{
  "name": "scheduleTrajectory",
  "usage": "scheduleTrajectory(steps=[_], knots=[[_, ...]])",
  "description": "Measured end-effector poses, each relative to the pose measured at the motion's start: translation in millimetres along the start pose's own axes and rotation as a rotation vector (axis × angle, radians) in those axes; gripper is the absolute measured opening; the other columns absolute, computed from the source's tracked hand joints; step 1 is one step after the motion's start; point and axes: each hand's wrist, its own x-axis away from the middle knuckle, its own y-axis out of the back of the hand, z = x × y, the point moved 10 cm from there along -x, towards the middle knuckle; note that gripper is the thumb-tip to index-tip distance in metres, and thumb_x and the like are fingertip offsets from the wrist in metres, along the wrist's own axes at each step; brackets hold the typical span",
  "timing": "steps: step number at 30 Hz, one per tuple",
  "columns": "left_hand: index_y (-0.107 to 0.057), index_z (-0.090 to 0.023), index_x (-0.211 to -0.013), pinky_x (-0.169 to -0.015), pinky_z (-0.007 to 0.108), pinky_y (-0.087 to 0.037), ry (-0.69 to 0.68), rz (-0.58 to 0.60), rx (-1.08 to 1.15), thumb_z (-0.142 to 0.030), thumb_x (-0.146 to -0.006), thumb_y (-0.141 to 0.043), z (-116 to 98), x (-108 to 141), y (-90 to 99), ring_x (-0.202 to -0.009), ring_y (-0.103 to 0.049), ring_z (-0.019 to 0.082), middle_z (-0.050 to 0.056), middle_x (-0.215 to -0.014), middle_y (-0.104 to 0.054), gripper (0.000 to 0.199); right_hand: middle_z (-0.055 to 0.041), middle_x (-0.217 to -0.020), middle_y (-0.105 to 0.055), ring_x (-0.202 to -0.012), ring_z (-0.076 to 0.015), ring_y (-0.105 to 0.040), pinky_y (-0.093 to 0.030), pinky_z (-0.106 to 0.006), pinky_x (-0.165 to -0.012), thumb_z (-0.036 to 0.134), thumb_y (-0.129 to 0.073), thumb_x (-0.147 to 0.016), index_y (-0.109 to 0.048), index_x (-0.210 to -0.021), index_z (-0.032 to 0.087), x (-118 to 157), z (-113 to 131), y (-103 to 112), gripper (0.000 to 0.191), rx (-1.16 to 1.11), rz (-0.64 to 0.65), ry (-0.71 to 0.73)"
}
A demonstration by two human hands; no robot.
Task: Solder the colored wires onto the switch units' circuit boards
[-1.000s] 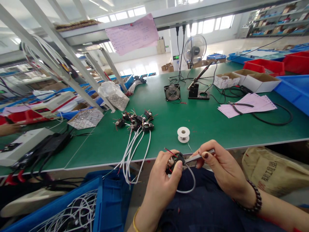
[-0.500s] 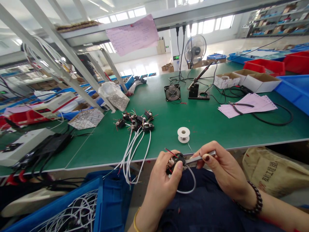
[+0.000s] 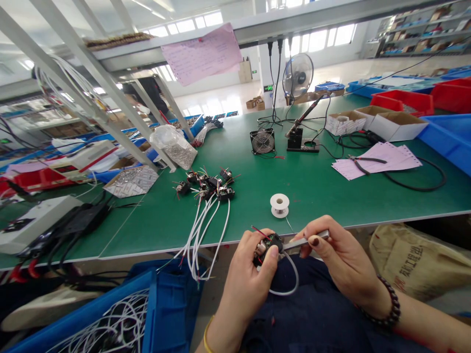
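My left hand (image 3: 250, 274) is closed around a small black electrical part (image 3: 268, 245) with red and black wires, held above my lap just off the table's front edge. A white cable (image 3: 296, 277) loops down from it. Pinched between the thumb and fingers of my right hand (image 3: 336, 260) is a flat metal tool, probably tweezers (image 3: 324, 235), its far end touching the side of the black part. Just beyond on the green table (image 3: 243, 218) stands a white spool of solder wire (image 3: 279, 206). A pile of similar black parts (image 3: 209, 185) with white cables lies to the left.
Farther back are a small square fan (image 3: 263, 141) and a soldering iron (image 3: 305, 115) in its stand. Cutting pliers (image 3: 362, 164) lie on pink papers (image 3: 399, 159) at the right. A blue bin (image 3: 167, 304) of white cables sits below the table's left edge.
Both hands, the black part and the tool stay almost in place. In the background at left, a person in dark clothing has come further into view behind the frame.
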Motion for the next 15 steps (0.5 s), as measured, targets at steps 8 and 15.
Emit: scheduleTrajectory(steps=[8, 15], knots=[[-0.08, -0.024, -0.121, -0.091, 0.039, -0.059, -0.013, -0.014, -0.003, -0.049, -0.106, -0.06, -1.6, -0.2, 1.5, -0.107, -0.075, 0.029, 0.01, -0.115, -0.078, 0.036, 0.0011, -0.084, -0.08, -0.069, -0.0119, -0.076, -0.06, -0.019, -0.068, 0.048, -0.061, -0.118, -0.072, -0.102, 0.026, -0.3, 0.7, 1.1, 0.03, 0.024, 0.001, -0.004], [-0.08, -0.022, -0.122, -0.093, 0.04, -0.059, 0.005, -0.013, -0.015, -0.05, -0.105, -0.06, 2.1, -1.1, 0.4, -0.104, -0.075, 0.028, 0.01, -0.113, -0.077, 0.039, 0.0021, -0.077, -0.077, -0.067, -0.0134, -0.076, -0.06, -0.021, -0.067, 0.049, -0.059, -0.119, -0.07, -0.101, 0.025, -1.6, -12.1, 0.0, 0.031, -0.042, -0.001, -0.077]])
